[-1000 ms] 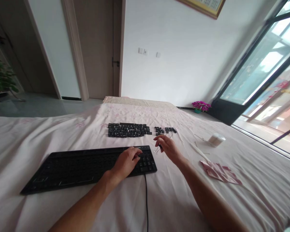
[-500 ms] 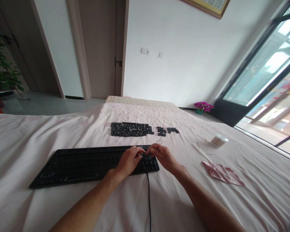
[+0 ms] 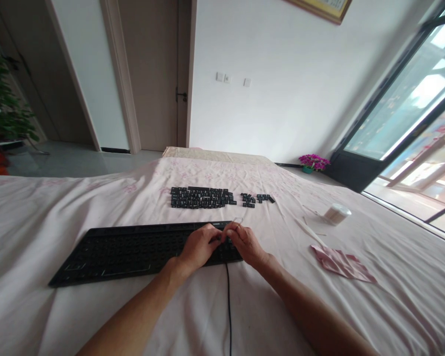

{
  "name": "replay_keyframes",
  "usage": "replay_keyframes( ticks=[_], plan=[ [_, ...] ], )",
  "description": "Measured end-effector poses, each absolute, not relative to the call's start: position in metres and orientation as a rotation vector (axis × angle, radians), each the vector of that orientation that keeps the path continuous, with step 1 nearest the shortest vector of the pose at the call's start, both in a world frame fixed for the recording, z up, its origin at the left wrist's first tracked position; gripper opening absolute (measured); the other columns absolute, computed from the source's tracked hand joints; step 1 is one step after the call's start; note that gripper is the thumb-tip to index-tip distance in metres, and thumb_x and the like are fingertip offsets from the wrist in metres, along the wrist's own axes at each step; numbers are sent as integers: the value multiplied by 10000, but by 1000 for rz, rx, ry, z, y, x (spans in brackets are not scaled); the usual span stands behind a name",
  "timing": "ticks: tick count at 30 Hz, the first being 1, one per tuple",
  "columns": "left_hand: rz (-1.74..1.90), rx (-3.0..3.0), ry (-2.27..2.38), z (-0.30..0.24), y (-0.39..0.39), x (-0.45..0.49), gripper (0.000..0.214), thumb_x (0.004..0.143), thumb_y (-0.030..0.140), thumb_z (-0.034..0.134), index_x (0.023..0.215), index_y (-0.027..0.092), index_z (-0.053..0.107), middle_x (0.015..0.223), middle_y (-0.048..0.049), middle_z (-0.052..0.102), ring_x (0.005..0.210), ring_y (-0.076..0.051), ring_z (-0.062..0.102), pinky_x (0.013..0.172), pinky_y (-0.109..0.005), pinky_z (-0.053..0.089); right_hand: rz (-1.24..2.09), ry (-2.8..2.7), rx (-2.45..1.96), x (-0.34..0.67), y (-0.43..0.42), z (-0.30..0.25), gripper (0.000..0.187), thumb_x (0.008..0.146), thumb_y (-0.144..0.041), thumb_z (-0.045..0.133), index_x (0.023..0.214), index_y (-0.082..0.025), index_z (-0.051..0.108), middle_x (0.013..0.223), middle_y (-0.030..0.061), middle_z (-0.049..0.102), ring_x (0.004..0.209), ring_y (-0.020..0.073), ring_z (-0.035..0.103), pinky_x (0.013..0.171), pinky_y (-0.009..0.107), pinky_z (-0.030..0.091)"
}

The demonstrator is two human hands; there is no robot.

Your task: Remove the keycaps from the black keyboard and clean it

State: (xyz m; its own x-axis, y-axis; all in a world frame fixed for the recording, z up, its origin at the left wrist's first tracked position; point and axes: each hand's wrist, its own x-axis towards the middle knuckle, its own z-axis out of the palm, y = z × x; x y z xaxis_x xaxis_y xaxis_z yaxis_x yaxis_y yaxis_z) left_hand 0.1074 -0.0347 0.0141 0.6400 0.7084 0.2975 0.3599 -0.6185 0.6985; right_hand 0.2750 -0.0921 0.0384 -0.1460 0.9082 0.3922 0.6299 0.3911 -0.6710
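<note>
Flat black plastic keyboard (image 3: pixel 133 249) lies across a bed w/ a wrinkled pale-pink cotton sheet (image 3: pixel 319 306). It sits near the front edge, just left of centre. Its matte deck looks like a grid of bare sockets, and a thin black cable (image 3: pixel 229 306) runs from its right end toward the person.

Left hand (image 3: pixel 200 244) rests on the keyboard's right end, palm down w/ fingers curled onto the deck. Can't tell if it grips anything. Right hand (image 3: pixel 244 242) is just beside it, fingertips nearly meeting the left's. It's pinched closed on a thin silver wire loop tool (image 3: pixel 238 220), whose rounded loop sticks up above the knuckles. The tool's lower end is hidden by the fingers.

Behind the keyboard, apart from it, small black square keycaps (image 3: pixel 202 197) w/ white lettering are laid in neat rows. A smaller loose cluster of black keycaps (image 3: pixel 255 199) sits just right of those.

Further right on the sheet:
- a round white plastic tub (image 3: pixel 337 213)
- thin white sticks (image 3: pixel 307 231) lying flat
- a crumpled pink-and-white cloth (image 3: pixel 341 263) nearer the front
</note>
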Motion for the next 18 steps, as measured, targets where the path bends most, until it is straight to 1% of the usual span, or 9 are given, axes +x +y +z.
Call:
replay_keyframes(
  ticks=[3, 5, 8, 11, 14, 18],
  plan=[
    [731, 2280, 870, 13, -37, 112, 59, 787, 236, 595, 753, 219, 640, 821, 14, 624, 787, -140, 575, 674, -227, 366, 410, -1812, -1239, 275, -90, 28, 283, 952, -269, 377, 765, -192, 574, 744, 7, 600, 696, 126, 571, 705, 245, 439],
    [714, 2294, 936, 13, -38, 116, 64, 781, 269, 615, 742, 221, 630, 817, 19, 624, 778, -140, 573, 656, -230, 352, 386, -1797, -1181, 274, -89, 21, 275, 951, -272, 376, 761, -195, 559, 730, 9, 596, 683, 128, 568, 703, 251, 448],
    [687, 2318, 1003, 13, -39, 120, 133, 814, 336, 588, 752, 225, 630, 823, 17, 625, 778, -141, 576, 654, -238, 346, 323, -1817, -1106, 273, -88, 16, 249, 945, -264, 386, 774, -199, 554, 721, 14, 597, 666, 132, 561, 695, 259, 457],
    [684, 2363, 1000, 13, -41, 122, 178, 845, 380, 548, 797, 233, 636, 840, 8, 632, 817, -155, 583, 696, -248, 360, 253, -1841, -1048, 273, -90, 13, 230, 938, -251, 388, 783, -200, 551, 723, 24, 605, 670, 139, 562, 694, 269, 465],
    [716, 2404, 995, 13, -42, 122, 177, 856, 379, 532, 838, 234, 632, 860, -1, 641, 855, -173, 582, 739, -262, 372, 217, -1835, -1032, 274, -91, 10, 247, 938, -254, 377, 763, -201, 543, 716, 31, 606, 678, 142, 570, 698, 277, 472],
    [756, 2388, 950, 14, -44, 120, 165, 870, 353, 506, 856, 236, 622, 849, -2, 648, 844, -178, 577, 752, -273, 379, 253, -1782, -1088, 273, -96, 7, 269, 942, -284, 361, 760, -208, 545, 731, 40, 615, 700, 151, 590, 712, 287, 485]
  ],
)
